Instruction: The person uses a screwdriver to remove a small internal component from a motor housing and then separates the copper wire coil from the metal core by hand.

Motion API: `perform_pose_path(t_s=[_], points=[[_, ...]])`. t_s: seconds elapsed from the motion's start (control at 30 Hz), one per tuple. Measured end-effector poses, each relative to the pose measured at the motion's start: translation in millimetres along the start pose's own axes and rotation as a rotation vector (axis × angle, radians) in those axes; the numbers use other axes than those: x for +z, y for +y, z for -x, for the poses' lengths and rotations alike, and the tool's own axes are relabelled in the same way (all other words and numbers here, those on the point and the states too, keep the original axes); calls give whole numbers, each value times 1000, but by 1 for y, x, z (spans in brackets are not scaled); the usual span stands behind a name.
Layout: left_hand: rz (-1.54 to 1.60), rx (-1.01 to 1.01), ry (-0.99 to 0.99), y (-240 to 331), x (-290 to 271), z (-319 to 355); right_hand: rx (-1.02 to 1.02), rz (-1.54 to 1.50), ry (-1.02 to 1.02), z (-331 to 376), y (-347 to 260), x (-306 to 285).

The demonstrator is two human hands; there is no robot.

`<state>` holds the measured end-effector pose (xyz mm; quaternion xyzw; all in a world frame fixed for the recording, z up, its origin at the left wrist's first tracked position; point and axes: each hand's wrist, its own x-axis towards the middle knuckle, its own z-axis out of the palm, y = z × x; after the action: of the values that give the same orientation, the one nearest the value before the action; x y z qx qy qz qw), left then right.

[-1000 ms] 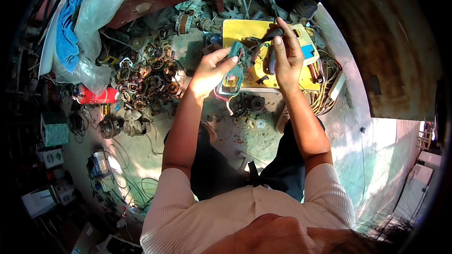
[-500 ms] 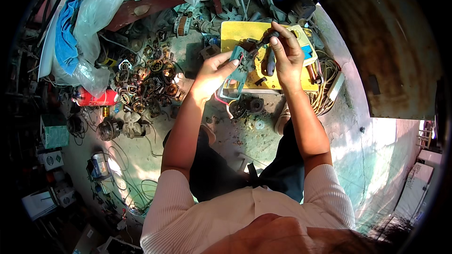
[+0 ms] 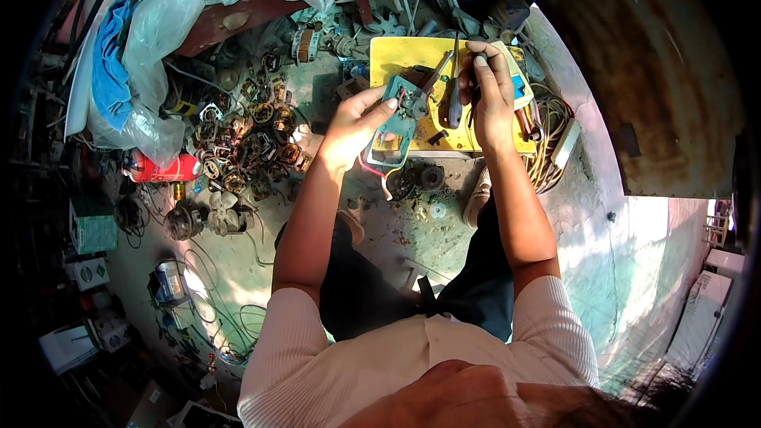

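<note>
My left hand (image 3: 361, 123) grips a teal plastic housing (image 3: 379, 149) with a small part mounted at its upper end. Red and yellow wires (image 3: 384, 175) dangle from the lower side. Off to the right, my right hand (image 3: 492, 91) is closed around a slim dark tool (image 3: 479, 59), mostly hidden by the fingers, so its kind is unclear. Beneath both hands lies a yellow board (image 3: 390, 51). On it rest a dark-handled screwdriver (image 3: 455, 107), a thin metal tool (image 3: 437, 71) and a small dark piece (image 3: 437, 137).
A pale yellow meter (image 3: 519, 87) with a blue screen lies beside my right hand, near coiled cables (image 3: 547, 162). Motor parts (image 3: 254, 123) are heaped at left, with a red cylinder (image 3: 162, 166) and plastic bags (image 3: 154, 55). A rusty metal panel (image 3: 658, 71) stands at right.
My right hand has moved right, away from the housing, with its dark tool turned and drawn in against the fingers. My left hand stays in place, holding the housing.
</note>
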<state>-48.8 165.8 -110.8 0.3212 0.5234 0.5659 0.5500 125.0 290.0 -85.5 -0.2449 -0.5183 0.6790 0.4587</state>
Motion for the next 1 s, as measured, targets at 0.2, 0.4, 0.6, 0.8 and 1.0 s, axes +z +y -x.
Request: perform_pose_path(t_s=[0.2, 0.4, 0.6, 0.8, 1.0], points=[[12, -1, -24, -1, 4, -1, 97, 486, -251, 7, 21, 2], [-15, -12, 7, 2, 7, 1, -98, 747, -226, 7, 25, 3], [-37, -10, -2, -2, 3, 0, -144, 729, -211, 7, 26, 4], [-68, -59, 30, 6, 5, 4, -17, 555, -186, 3, 34, -4], [-60, -76, 119, 1, -1, 1, 120, 461, -124, 4, 25, 1]])
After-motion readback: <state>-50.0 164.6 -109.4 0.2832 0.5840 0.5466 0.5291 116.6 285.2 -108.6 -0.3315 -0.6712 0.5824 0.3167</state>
